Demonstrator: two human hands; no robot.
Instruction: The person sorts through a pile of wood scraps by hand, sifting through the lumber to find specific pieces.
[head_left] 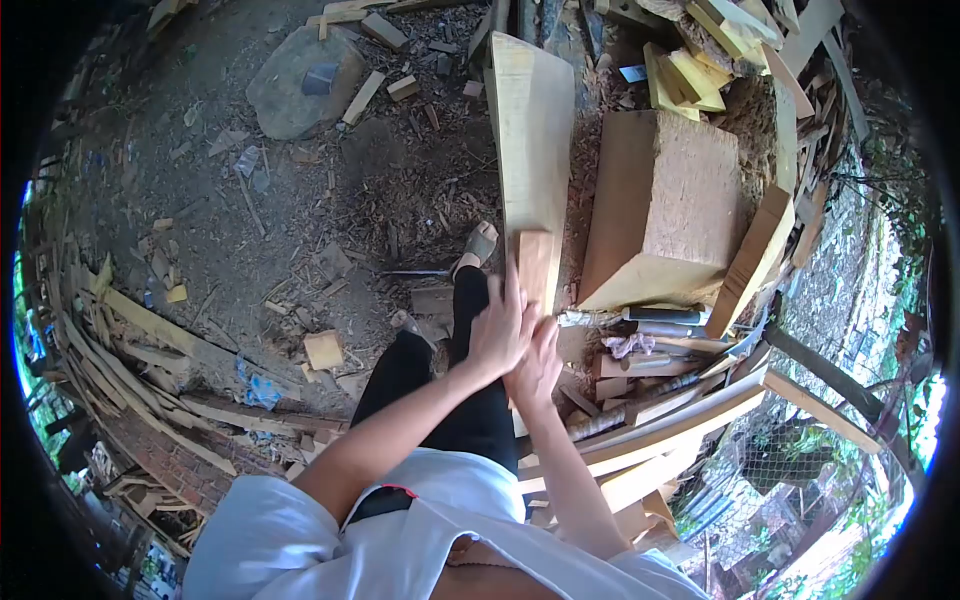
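A long pale board (535, 130) runs away from me, its far end wide and its near part under my hands. On its face lies a reddish-brown wooden hand plane (536, 262), its front end sticking out past my fingers. My left hand (500, 328) is closed on the plane's side, fingers pointing forward. Just behind it, my right hand (538, 365) wraps round the rear part, the two hands touching. Their grip hides the back of the plane and the board beneath.
A big squared timber block (660, 210) stands right of the board, with tools (665, 322) and a pink cloth (628, 345) near its base. A flat stump (305, 85) sits far left. Offcuts and chips litter the dirt floor; stacked planks (180, 350) line the left.
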